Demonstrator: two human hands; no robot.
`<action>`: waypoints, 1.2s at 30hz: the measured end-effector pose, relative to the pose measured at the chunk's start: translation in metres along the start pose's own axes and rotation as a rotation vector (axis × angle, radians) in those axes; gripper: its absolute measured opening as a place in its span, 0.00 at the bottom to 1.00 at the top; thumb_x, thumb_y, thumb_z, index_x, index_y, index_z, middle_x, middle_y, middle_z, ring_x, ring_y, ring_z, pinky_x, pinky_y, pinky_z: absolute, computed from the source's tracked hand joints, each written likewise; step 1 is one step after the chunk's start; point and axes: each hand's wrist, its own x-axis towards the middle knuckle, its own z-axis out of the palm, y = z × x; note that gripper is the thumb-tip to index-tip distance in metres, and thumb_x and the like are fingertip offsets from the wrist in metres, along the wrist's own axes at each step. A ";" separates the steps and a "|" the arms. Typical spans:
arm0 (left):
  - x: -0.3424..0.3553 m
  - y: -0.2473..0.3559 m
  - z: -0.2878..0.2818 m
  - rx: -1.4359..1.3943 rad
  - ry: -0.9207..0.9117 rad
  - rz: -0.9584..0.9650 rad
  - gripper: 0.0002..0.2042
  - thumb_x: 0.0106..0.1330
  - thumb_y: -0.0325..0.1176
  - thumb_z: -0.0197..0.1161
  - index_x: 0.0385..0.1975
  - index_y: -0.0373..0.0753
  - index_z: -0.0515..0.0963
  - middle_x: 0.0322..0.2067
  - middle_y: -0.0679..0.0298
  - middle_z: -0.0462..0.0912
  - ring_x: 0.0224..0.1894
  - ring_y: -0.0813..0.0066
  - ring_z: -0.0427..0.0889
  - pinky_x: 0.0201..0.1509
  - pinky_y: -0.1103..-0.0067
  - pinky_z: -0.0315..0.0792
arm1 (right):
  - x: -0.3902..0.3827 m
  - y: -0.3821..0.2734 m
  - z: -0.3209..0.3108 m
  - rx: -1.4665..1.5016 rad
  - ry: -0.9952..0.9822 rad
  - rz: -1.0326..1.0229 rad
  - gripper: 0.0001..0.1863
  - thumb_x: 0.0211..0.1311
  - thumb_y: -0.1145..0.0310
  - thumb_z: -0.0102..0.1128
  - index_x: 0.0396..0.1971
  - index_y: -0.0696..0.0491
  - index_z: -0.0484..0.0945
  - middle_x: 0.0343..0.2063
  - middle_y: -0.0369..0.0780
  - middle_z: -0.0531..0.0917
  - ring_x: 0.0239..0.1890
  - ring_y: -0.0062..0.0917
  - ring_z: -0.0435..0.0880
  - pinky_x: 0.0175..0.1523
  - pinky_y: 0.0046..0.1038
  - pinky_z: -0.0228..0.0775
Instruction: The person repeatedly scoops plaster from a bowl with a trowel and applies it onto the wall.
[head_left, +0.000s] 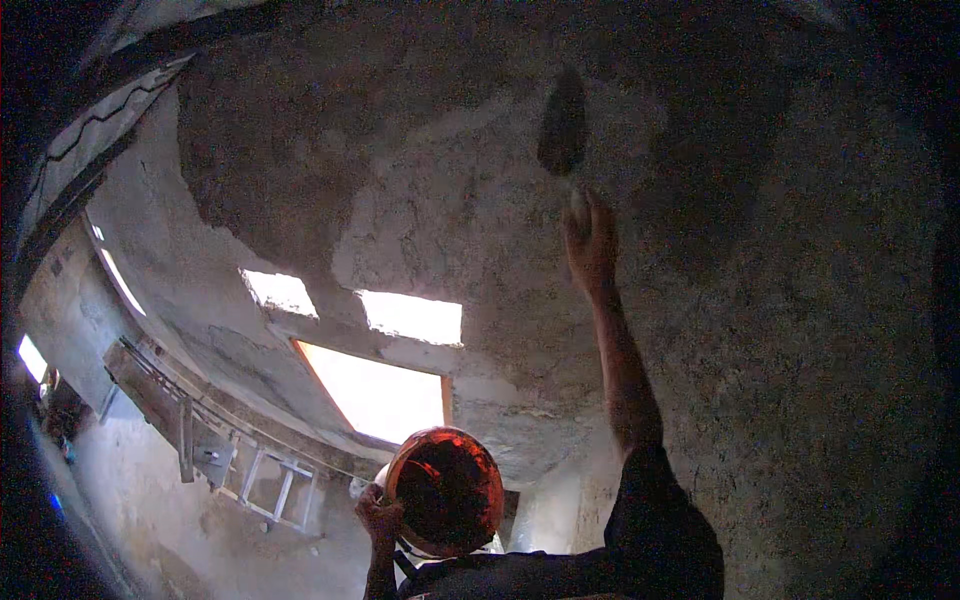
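High up against a rough plaster wall (pixel 480 220), my right hand (pixel 592 240) is closed round the handle of a trowel (pixel 563 125). The trowel's dark, leaf-shaped blade points upward over the wall; whether it touches the surface I cannot tell. Low in the view my left hand (pixel 380 512) grips an orange-red bucket (pixel 487 480) at its left side, with the mouth tilted toward me. Dark material shows inside the bucket, too dim to make out. Around the blade the wall has darker and lighter patches.
Bright window openings (pixel 410 317) break the wall left of centre, with a larger orange-framed opening (pixel 375 390) below them. Far below at left are a wooden platform (pixel 160 395) and a light-coloured ladder-like frame (pixel 275 485). A corrugated roof edge (pixel 95 130) runs along the upper left.
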 end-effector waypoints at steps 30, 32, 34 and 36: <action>-0.012 0.017 -0.035 0.033 -0.255 -0.341 0.36 0.30 0.44 0.70 0.44 0.39 0.66 0.38 0.56 0.72 0.42 0.54 0.68 0.50 0.62 0.56 | 0.117 -0.008 0.042 -0.149 0.094 -0.057 0.22 0.58 0.64 0.51 0.51 0.57 0.65 0.43 0.51 0.73 0.43 0.42 0.74 0.46 0.38 0.67; -0.010 0.018 -0.033 0.088 -0.286 -0.384 0.36 0.29 0.43 0.71 0.44 0.39 0.65 0.38 0.57 0.73 0.43 0.54 0.67 0.51 0.62 0.55 | 0.116 -0.015 0.054 -0.161 0.133 -0.031 0.21 0.58 0.64 0.51 0.51 0.57 0.65 0.42 0.50 0.74 0.44 0.42 0.74 0.46 0.38 0.67; -0.011 0.008 -0.030 0.101 -0.261 -0.373 0.35 0.29 0.41 0.71 0.43 0.38 0.66 0.38 0.57 0.72 0.42 0.56 0.68 0.49 0.63 0.58 | 0.112 -0.023 0.065 -0.040 -0.087 -0.003 0.22 0.58 0.63 0.51 0.49 0.59 0.66 0.42 0.51 0.74 0.44 0.43 0.74 0.47 0.39 0.67; -0.015 0.002 -0.029 0.112 -0.237 -0.359 0.34 0.29 0.40 0.70 0.42 0.38 0.66 0.37 0.57 0.72 0.41 0.57 0.68 0.48 0.64 0.60 | 0.107 -0.021 0.066 0.057 -0.147 -0.071 0.22 0.57 0.63 0.52 0.49 0.59 0.66 0.42 0.51 0.74 0.44 0.43 0.74 0.46 0.39 0.67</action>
